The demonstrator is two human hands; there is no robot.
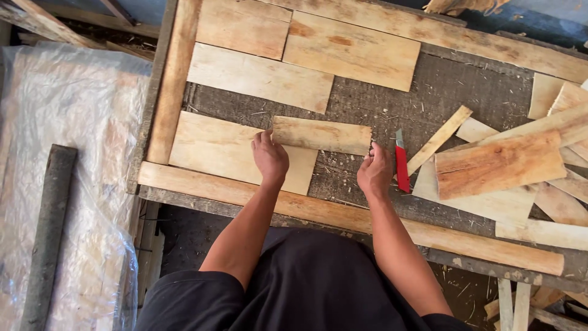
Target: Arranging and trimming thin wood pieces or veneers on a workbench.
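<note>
Wooden slat (321,135), short, flat, pale with a browner weathered edge; held level at both ends just above the table (380,104), its left end overlapping a wider board (214,150).

Nearest: long rail (343,217) along the table's front edge, just below both wrists.

Left hand (269,158): fingers (262,140) curled over the slat's left end, closed on it.

Right hand (375,168): fingers (369,154) pinching the right end, likewise closed on it.

Handling, judged: light, stiff, thin; dry and rough-sawn, so unlikely to slip but liable to splinter or split along the grain. Best taken by the short ends or long edges, as now.

Beside the right hand: red utility knife (402,165), lying on the table, untouched.

Right: loose heap of offcuts (499,165).

Farther: two more boards (260,76) laid flat, upright rail (173,79) at left.

Off the table, left: clear plastic sheet (67,184).
</note>
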